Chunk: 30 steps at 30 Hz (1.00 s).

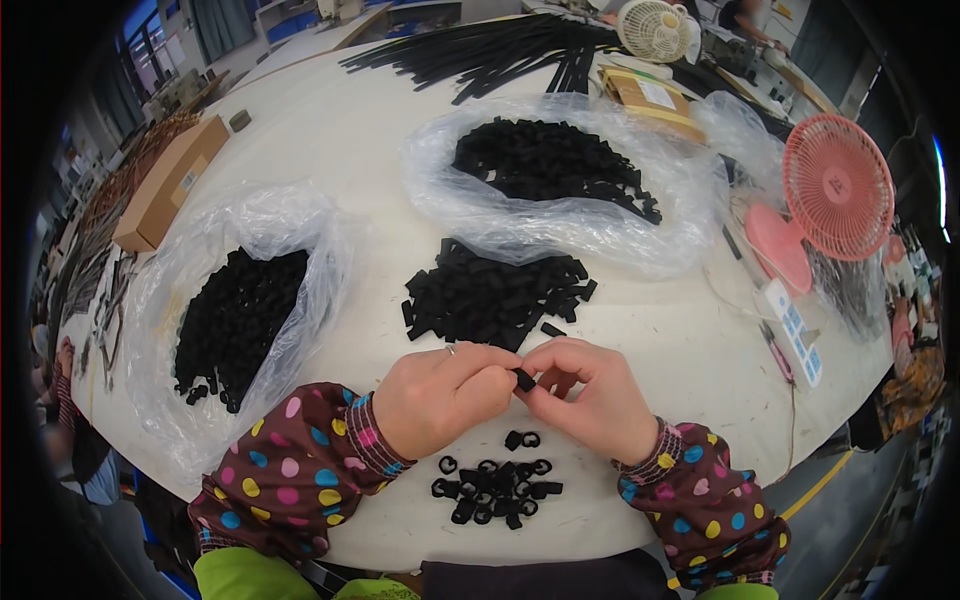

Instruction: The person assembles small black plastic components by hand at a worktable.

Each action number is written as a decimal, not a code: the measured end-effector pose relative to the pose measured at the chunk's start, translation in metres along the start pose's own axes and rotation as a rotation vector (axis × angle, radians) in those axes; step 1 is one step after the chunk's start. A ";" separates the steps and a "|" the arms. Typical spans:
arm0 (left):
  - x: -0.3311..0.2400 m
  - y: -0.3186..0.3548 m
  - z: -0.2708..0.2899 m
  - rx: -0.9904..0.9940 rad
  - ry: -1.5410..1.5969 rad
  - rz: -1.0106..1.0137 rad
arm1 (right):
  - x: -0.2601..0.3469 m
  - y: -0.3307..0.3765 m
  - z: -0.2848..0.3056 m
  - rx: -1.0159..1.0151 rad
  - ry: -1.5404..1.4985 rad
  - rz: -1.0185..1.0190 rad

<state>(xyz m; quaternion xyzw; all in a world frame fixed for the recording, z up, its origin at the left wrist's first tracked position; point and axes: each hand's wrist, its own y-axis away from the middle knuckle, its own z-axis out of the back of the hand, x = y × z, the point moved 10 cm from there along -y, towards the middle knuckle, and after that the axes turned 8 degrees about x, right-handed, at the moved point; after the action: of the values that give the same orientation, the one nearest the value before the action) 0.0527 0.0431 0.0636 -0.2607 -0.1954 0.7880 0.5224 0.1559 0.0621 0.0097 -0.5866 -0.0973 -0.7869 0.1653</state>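
My left hand [440, 398] and my right hand [592, 396] meet over the middle of the table, fingertips pinched together. Between them is a small black fabric piece [524, 380], mostly covered by the fingers. Just beyond my hands lies a heap of short flat black pieces [490, 295], with one loose piece [552, 329] at its right edge. Nearer to me, below the hands, a scatter of small black loops [492, 490] rests on the table; several show a round opening. Two more loops [522, 440] lie a little apart from them, closer to the right hand.
Clear plastic bags [420, 190] [325, 235] hold black pieces at the back and left. A cardboard box [172, 183] stands far left. To the right are a pink fan [838, 187], a white power strip [790, 330] and pink-handled scissors [776, 352]. Long black strips [480, 55] lie at the back.
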 end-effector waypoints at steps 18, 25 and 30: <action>0.014 0.005 -0.004 -0.019 0.120 0.104 | 0.004 0.002 0.005 -0.080 -0.025 0.020; 0.024 0.008 -0.017 0.036 0.315 0.246 | 0.016 0.003 0.003 -0.072 0.058 0.153; 0.018 0.004 -0.013 0.045 0.238 0.158 | -0.015 0.002 -0.007 0.035 -0.209 -0.123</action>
<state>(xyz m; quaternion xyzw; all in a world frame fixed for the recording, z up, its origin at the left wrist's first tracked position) 0.0523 0.0589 0.0473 -0.3550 -0.0933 0.7944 0.4839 0.1545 0.0606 -0.0065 -0.6555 -0.1635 -0.7281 0.1158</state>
